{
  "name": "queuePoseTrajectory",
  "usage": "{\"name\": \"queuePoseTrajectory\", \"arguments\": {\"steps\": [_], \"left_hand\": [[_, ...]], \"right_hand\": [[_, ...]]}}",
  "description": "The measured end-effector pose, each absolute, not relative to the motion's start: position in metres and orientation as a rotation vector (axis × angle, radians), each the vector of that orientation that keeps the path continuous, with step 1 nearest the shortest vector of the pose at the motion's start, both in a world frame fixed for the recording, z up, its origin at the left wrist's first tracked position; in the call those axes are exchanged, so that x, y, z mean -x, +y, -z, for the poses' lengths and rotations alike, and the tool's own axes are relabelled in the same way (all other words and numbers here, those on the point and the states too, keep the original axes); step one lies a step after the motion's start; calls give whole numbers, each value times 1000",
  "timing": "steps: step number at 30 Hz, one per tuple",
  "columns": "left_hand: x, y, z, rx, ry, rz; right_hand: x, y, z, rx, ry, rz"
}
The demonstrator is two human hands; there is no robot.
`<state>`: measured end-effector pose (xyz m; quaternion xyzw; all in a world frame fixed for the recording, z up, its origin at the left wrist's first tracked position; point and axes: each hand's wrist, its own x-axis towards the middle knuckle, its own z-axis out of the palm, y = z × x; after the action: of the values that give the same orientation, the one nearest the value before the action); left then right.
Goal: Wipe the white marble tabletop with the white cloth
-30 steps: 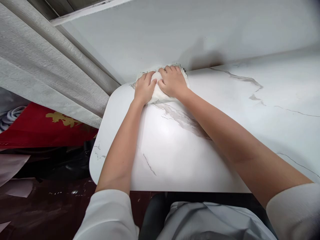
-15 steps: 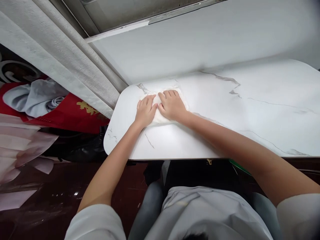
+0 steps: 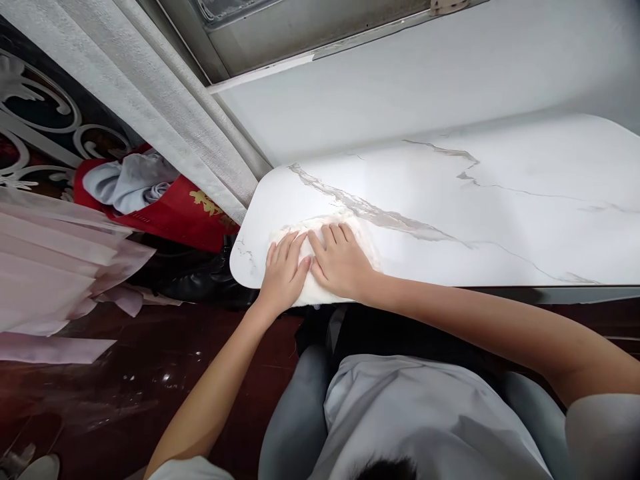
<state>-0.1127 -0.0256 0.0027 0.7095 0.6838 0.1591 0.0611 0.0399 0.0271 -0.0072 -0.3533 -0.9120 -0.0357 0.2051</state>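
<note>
Cloth (image 3: 313, 291), count one, overhangs the near edge of one table (image 3: 425, 190) at left; long axis roughly left-right. Left hand (image 3: 283, 272) and right hand (image 3: 342, 264) (two) lie flat on it, fingers slightly spread.

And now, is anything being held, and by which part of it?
Nothing is visibly held: the left grip and the right grip lie palm down on top of the white cloth.
</note>
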Motion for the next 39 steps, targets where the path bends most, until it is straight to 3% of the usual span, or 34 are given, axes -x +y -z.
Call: {"name": "queuePoseTrajectory", "arguments": {"steps": [13,20,29,39], "left_hand": [[129,-15,-9,-2075,2039,-411],[159,42,-11,-1951,2082,-453],[209,133,9,-1905,1939,-943],[236,202,16,-1772,1859,-1102]], "right_hand": [[-41,66,-17,858,-2735,-336],[-2,105,1,909,-2572,-215],[43,176,9,1028,-2437,-160],[65,228,5,1138,-2399,-168]]}}
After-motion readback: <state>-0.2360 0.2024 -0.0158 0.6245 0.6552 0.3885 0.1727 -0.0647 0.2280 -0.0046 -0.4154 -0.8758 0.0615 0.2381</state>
